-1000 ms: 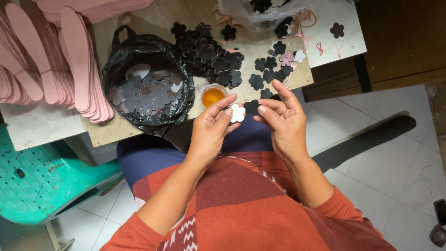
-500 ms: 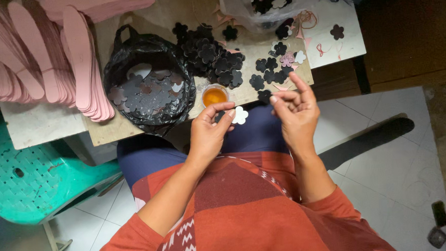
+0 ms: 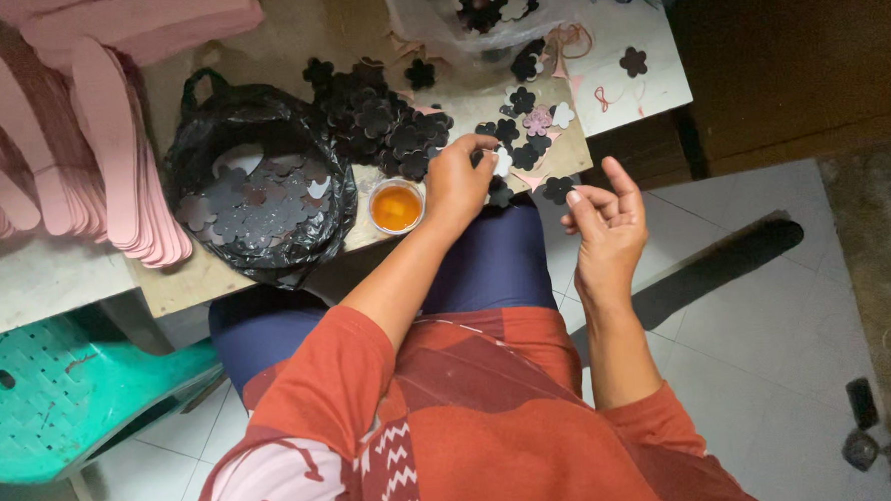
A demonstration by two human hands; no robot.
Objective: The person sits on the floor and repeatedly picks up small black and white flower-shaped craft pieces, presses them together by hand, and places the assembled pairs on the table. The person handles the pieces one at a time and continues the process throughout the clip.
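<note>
1. The person's left hand (image 3: 460, 185) reaches forward over the edge of the worktop (image 3: 57, 288); its fingertips are pinched together on a pale flower-shaped cut-out (image 3: 502, 161), right among the scattered dark flower cut-outs (image 3: 390, 123), so the piece seems held at its edge to keep its face free.
2. The right hand (image 3: 605, 228) hovers off the worktop above the lap, fingers loosely curled and apart, holding nothing that can be seen; it sits just beside a dark flower (image 3: 558, 187) at the worktop's edge, apparently waiting in reach of the left.
3. A small cup of orange liquid (image 3: 397, 207) stands just left of the left hand, touching the black plastic bag (image 3: 253, 189); it may be glue, though that cannot be told; its place between bag and loose flowers keeps it close to both.
4. The bag lies open and holds more flower pieces, grey and pale; a stack of pink sole-shaped foam pieces (image 3: 100, 145) fans out to its left; a clear bag of cut-outs (image 3: 485, 8) sits at the far edge.
5. The worktop is a worn, pale board, stained in places; a teal plastic stool (image 3: 61, 398) stands at the person's left; the floor (image 3: 791, 366) is white tile, dim at the right.
</note>
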